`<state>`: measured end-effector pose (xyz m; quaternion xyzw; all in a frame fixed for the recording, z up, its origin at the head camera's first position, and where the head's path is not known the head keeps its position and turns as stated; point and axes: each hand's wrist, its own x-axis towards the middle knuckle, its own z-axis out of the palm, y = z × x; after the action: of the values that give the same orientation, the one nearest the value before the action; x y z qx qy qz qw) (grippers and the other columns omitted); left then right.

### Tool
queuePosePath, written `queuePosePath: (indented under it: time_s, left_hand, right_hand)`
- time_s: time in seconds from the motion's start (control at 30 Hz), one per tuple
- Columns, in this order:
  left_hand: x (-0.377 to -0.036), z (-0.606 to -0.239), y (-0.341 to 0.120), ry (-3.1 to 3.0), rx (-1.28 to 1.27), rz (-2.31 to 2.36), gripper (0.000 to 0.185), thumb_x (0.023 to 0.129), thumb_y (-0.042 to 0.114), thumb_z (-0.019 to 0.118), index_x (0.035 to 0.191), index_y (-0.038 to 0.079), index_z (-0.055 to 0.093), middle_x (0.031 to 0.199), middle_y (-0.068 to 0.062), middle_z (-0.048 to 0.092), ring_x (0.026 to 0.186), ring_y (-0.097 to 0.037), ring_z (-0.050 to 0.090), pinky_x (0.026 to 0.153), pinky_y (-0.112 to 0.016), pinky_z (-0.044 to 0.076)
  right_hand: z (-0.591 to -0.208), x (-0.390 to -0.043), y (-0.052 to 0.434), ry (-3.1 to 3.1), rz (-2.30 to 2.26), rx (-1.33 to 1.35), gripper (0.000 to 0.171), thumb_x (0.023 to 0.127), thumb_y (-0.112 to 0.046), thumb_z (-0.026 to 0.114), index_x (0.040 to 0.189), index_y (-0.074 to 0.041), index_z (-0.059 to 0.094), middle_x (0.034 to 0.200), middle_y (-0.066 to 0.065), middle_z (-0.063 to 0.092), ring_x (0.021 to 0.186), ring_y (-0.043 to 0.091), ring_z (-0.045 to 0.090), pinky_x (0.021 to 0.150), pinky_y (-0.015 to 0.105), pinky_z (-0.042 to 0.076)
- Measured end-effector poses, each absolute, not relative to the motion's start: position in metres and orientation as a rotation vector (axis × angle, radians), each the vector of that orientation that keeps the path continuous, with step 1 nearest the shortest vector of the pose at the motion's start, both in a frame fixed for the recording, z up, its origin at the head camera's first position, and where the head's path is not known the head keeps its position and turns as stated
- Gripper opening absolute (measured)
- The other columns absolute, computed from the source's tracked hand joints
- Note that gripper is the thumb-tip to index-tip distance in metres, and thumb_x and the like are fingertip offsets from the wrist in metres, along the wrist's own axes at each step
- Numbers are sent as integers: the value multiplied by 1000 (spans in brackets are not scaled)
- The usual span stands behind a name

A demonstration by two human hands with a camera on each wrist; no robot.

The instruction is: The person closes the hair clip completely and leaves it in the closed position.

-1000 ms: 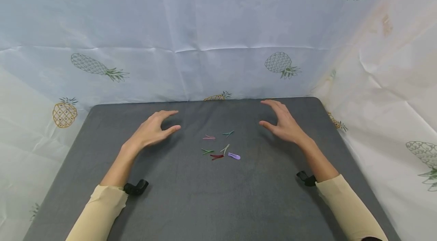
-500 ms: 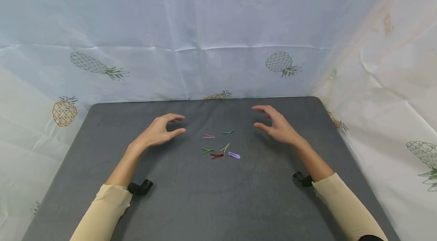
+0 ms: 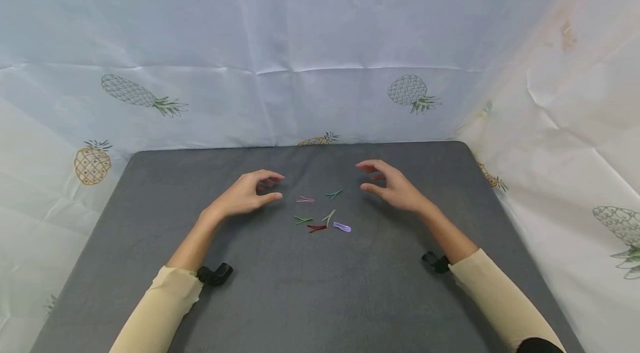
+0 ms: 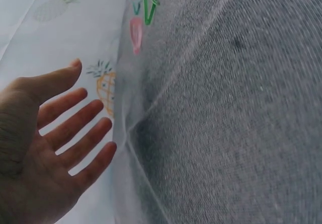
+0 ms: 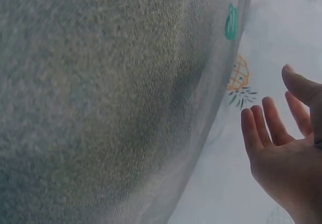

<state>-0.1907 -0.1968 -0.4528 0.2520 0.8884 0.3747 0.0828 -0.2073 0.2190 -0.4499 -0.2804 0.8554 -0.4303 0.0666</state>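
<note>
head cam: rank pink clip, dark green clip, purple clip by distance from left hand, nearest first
1. pink clip, just to the side of the left hand, level with its thumb tip.
2. dark green clip, nearer the camera and a little farther out.
3. purple clip, farthest, on the side of the cluster towards the right hand.

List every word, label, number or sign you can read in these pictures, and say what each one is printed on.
"PINEAPPLE", mirror-reversed, on the backdrop cloth at upper left.
"PINEAPPLE", mirror-reversed and slanted, on the same cloth at upper right.
The hair clips between the left hand and the right hand on the grey table bear no readable text.
The wrist views show no writing.
</note>
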Motion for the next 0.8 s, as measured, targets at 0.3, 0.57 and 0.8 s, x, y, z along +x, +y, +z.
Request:
queuePosePath:
  time_s: [0.3, 0.57, 0.8]
  left_hand:
    - [-194, -452, -185, 2603, 783, 1141, 47, 104, 24, 76, 145, 3, 66, 144, -18, 70, 128, -37, 67, 108, -56, 54]
    - [-195, -452, -179, 2565, 798, 1156, 47, 105, 22, 74, 146, 2, 65, 147, -19, 68, 132, -39, 65, 109, -57, 54]
    - [-196, -452, -176, 2553, 804, 1158, 47, 105, 21, 75, 146, 1, 65, 147, -19, 68, 132, -39, 66, 108, -56, 55]
  right_hand:
    - [-454, -210, 210, 2493, -1350, -848, 53, 103, -7, 74, 151, 3, 56, 154, 25, 58, 144, 46, 56, 116, 60, 51]
    - [-457, -213, 205, 2468, -1359, -847, 52, 102, -6, 74, 150, 4, 57, 153, 26, 60, 143, 45, 57, 115, 58, 52]
    - [-459, -215, 201, 2456, -1367, -853, 50, 102, -6, 74, 148, 6, 57, 151, 28, 60, 142, 46, 58, 114, 58, 53]
